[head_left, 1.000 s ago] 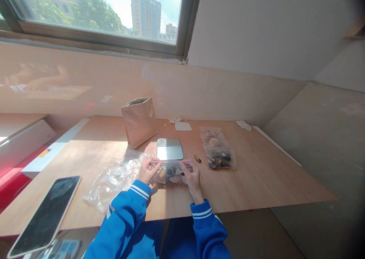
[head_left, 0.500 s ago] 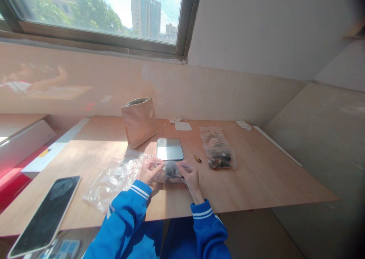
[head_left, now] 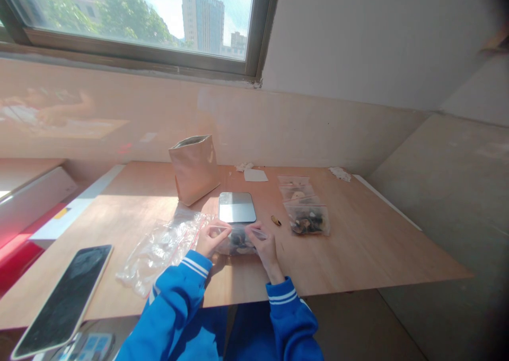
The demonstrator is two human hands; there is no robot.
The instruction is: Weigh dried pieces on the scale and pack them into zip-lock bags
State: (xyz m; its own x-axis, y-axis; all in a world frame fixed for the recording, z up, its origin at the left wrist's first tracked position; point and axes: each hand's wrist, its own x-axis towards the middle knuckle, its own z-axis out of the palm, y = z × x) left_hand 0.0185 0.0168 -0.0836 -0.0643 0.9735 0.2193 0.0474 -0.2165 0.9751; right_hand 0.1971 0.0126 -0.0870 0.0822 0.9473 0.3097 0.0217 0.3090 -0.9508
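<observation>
Both my hands hold a small clear zip bag (head_left: 237, 240) with dark and pale pieces inside, just above the wooden table (head_left: 358, 249). My left hand (head_left: 210, 238) pinches the bag's top edge on the left, and my right hand (head_left: 263, 243) pinches it on the right. The fingers of both hands are closed on the bag's top strip. A small silver scale (head_left: 236, 207) lies flat right behind the bag. Blue sleeves with white stripes cover both my arms.
A tan paper pouch (head_left: 194, 167) stands open behind the scale. A pile of empty clear bags (head_left: 159, 249) lies left of my hands. Filled zip bags (head_left: 304, 212) lie in a row to the right, a small brown piece (head_left: 275, 221) beside them. A phone (head_left: 63, 297) rests front left.
My two hands have come closer together along the top of the bag, and the bag has bunched up narrower between them.
</observation>
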